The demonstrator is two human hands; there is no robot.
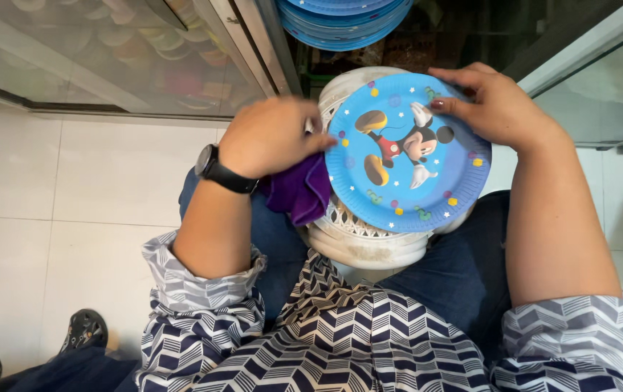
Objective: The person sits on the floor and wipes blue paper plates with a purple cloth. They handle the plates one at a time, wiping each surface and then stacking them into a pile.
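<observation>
My left hand (271, 134) is closed on a purple cloth (300, 192) that hangs at the left edge of a blue paper plate (407, 152) printed with a cartoon mouse. My right hand (493, 101) holds that plate by its upper right rim, fingers curled over the edge. The plate rests flat on a white woven plastic basket or stool (369, 243) between my knees. A black watch (218, 170) sits on my left wrist.
A stack of more blue plates (340, 22) lies on a shelf ahead. Glass cabinet doors (108, 51) with metal frames stand on both sides. White floor tiles (57, 218) spread to the left. Another person's dark shoe (85, 330) is at the lower left.
</observation>
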